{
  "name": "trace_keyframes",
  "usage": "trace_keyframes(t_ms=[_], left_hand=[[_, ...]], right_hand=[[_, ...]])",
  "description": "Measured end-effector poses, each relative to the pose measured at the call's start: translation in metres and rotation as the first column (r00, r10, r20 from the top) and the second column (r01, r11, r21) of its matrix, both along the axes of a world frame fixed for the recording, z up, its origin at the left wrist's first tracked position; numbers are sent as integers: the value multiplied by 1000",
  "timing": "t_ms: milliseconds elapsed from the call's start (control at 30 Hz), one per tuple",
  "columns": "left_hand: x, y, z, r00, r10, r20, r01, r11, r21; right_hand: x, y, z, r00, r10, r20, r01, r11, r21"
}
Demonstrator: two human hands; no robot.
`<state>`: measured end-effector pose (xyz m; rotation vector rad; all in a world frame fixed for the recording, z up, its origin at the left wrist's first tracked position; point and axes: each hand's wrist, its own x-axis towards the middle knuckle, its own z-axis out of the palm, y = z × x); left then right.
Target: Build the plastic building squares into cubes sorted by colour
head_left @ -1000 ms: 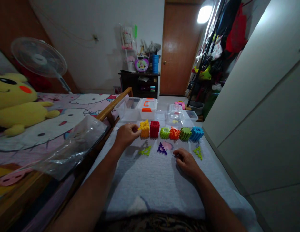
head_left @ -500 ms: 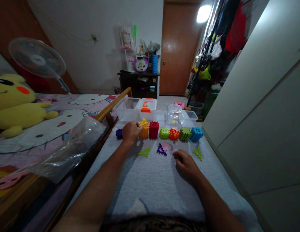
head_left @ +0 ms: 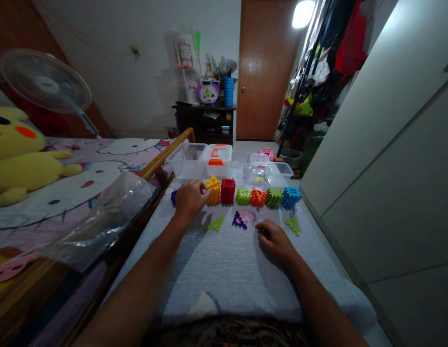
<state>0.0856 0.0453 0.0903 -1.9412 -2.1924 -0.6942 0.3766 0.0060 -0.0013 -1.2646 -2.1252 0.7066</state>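
The left hand point(head_left: 190, 198) rests at the left end of a row of interlocking plastic cubes, its fingers curled over a purple cube point(head_left: 174, 196) and touching the yellow-orange cube point(head_left: 213, 190) beside it; whether it truly grips the purple one I cannot tell, since the hand covers most of it. The right hand point(head_left: 275, 239) lies loosely closed on the grey blanket point(head_left: 224, 270), holding nothing visible, near a green triangle piece point(head_left: 292, 224). To seat the purple cube well, I judge it should slide flush against the yellow-orange one, square with the red cube point(head_left: 227, 191) and the rest of the line, without nudging them. A second green triangle point(head_left: 215, 224) and a purple triangle point(head_left: 239, 221) lie just nearer. The clear boxes point(head_left: 217, 161) beyond are dim, and their contents are hard to make out
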Motion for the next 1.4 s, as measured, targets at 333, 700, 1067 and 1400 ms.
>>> trace_keyframes(t_ms=[333, 700, 1067, 1400], left_hand=[[1, -43, -59, 939, -327, 109, 342, 848, -404], [18, -47, -69, 871, -421, 254, 457, 884, -100], [26, -53, -71, 834, -517, 194, 533, 845, -42], [17, -57, -65, 879, -476, -6, 476, 878, 44]], right_hand=[[-43, 9, 27, 919, -57, 389, 77, 996, -35], [-49, 17, 4, 998, -57, -25, 58, 998, 34], [-46, 17, 6, 955, -2, -297, -46, 987, -154], [-44, 15, 7, 927, -1, -376, -81, 976, -204]])
